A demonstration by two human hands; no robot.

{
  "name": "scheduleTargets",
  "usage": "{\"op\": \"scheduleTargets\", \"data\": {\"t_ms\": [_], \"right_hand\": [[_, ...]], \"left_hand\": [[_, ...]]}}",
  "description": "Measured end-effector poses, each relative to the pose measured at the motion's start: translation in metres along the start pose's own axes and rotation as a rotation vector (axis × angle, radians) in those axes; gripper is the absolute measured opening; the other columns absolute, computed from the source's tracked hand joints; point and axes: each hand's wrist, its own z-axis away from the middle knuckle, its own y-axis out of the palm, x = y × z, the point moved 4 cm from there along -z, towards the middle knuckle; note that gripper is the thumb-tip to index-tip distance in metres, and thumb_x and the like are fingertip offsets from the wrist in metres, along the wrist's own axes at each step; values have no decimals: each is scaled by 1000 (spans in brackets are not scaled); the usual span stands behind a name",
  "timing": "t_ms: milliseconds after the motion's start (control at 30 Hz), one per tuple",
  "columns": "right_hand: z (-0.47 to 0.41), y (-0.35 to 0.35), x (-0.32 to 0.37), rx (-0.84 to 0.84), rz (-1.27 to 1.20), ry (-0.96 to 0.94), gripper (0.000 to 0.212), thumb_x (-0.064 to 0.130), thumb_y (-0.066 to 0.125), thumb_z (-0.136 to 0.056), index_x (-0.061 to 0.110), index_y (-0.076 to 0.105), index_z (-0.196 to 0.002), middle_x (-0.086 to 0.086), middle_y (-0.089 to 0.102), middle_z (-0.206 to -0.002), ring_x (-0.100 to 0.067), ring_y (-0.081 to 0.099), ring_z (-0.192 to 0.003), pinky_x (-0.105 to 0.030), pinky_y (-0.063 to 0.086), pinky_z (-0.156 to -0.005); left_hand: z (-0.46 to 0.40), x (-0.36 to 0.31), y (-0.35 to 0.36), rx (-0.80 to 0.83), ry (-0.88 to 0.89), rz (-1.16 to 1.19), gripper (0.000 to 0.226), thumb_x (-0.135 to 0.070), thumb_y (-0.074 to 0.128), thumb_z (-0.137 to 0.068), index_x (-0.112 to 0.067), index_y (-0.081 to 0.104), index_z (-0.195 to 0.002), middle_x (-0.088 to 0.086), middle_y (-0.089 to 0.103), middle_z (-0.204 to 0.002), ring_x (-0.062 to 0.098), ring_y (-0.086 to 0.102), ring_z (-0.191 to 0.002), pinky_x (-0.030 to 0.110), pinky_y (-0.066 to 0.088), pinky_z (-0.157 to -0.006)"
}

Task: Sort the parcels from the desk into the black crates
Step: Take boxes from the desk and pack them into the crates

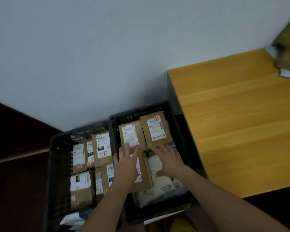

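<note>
both hands sit over the right black crate [179, 124], fingers straight and spread, grasping nothing. left hand [126, 166] lies flat on a brown kraft parcel [141, 185] in the middle of that crate, fingertips reaching the labelled kraft parcel [131, 134] behind it. right hand [167, 161] rests beside it, fingertips touching the near edge of the far-right kraft parcel [155, 129], palm over a white poly mailer [157, 186] in the crate's near half. left of this crate, touching it, the left black crate [57, 164] is packed with labelled kraft parcels. right of the crate the wooden desk [241, 123] has leftover parcels [288, 52] at its far corner (blurred). likely light, flat, semi-stiff paper mailers; poly one soft and slippery, so pinch the edges or press flat to nudge. looks like tidying the placed ones; more on the desk to sort.
</note>
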Motion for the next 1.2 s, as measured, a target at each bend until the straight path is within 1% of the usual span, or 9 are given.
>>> {"op": "scheduleTargets", "data": {"t_ms": [100, 200, 333, 467, 567, 633, 733, 967, 1200], "right_hand": [[31, -29, 9, -139, 24, 19, 110, 39, 78, -82, 47, -5, -154, 3, -10, -165, -31, -10, -151, -65, -2, -116], [66, -50, 17, -253, 35, 78, 105, 42, 74, -85, 47, -5, -154, 2, -11, -165, -33, -11, -151, -66, -2, -116], [120, -75, 20, -384, 64, 151, 100, 45, 68, -89, 47, -9, -153, -2, -19, -164, -34, -16, -150, -67, -3, -114], [176, -101, 12, -498, 87, 234, 100, 45, 65, -92, 46, -15, -152, -3, -23, -163, -36, -18, -149, -67, -4, -114], [218, -122, -5, -578, 68, 301, 99, 44, 65, -91, 46, -13, -152, -3, -22, -163, -35, -17, -150, -68, -4, -114], [247, -135, -20, -642, 65, 351, 99, 43, 65, -91, 46, -12, -153, -3, -20, -163, -34, -15, -150, -68, -3, -115], [288, -149, -48, -718, 45, 421, 98, 42, 65, -91, 46, -11, -153, -3, -18, -164, -34, -14, -150, -67, -1, -116], [370, -171, -139, -838, -28, 519, 96, 40, 66, -91, 46, -8, -153, -4, -17, -164, -33, -12, -151, -66, -2, -116], [463, -184, -288, -887, -68, 661, 95, 34, 66, -92, 50, -6, -151, -2, -12, -164, -33, -10, -151, -66, -3, -115]], "left_hand": [[12, -8, -33, -58, 30, 8, 99, -25, 67, -91, -32, -8, -156, 9, -20, -162, 36, -7, -150, 53, 6, -120], [26, -15, -59, -137, 82, 11, 102, -23, 65, -92, -36, -15, -153, 7, -25, -161, 36, -11, -149, 55, 4, -120], [54, -33, -98, -212, 172, 15, 104, -29, 65, -93, -37, -21, -151, 4, -33, -158, 38, -13, -149, 57, 2, -119], [76, -66, -139, -321, 269, 10, 101, -40, 61, -94, -38, -22, -151, 4, -28, -160, 38, -8, -150, 57, 4, -119], [94, -103, -167, -377, 363, -62, 96, -53, 52, -95, -34, -22, -152, 6, -24, -161, 37, -2, -150, 57, 10, -119], [108, -131, -185, -412, 427, -92, 95, -57, 50, -95, -32, -21, -153, 7, -23, -161, 37, -1, -150, 56, 12, -118], [124, -177, -204, -437, 505, -84, 93, -56, 51, -94, -33, -17, -154, 5, -23, -162, 37, -3, -150, 57, 12, -119], [140, -302, -230, -469, 629, -134, 96, -57, 53, -92, -36, -18, -153, 3, -25, -161, 36, -2, -150, 56, 15, -117], [146, -476, -230, -428, 739, -128, 92, -54, 55, -93, -36, -11, -154, 2, -22, -162, 36, -1, -150, 58, 15, -118]]}}
